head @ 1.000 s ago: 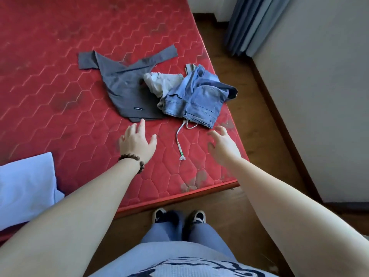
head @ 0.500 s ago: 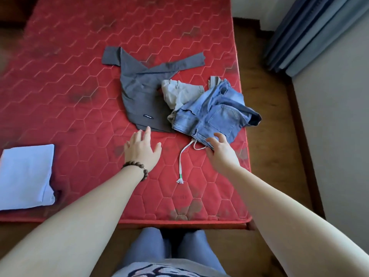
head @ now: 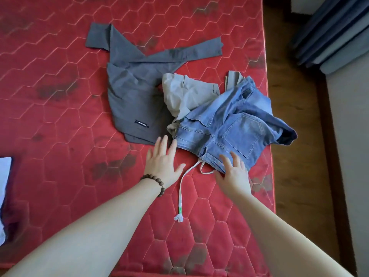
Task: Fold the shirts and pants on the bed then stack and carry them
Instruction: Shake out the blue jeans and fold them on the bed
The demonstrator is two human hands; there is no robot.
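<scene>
Three garments [head: 199,108], two hands [head: 162,162]

A red quilted mattress [head: 60,76] filled the room; brown wooden floor [head: 295,116] ran along its right edge, with blue curtains [head: 329,31] and a pale wall [head: 351,156].
</scene>
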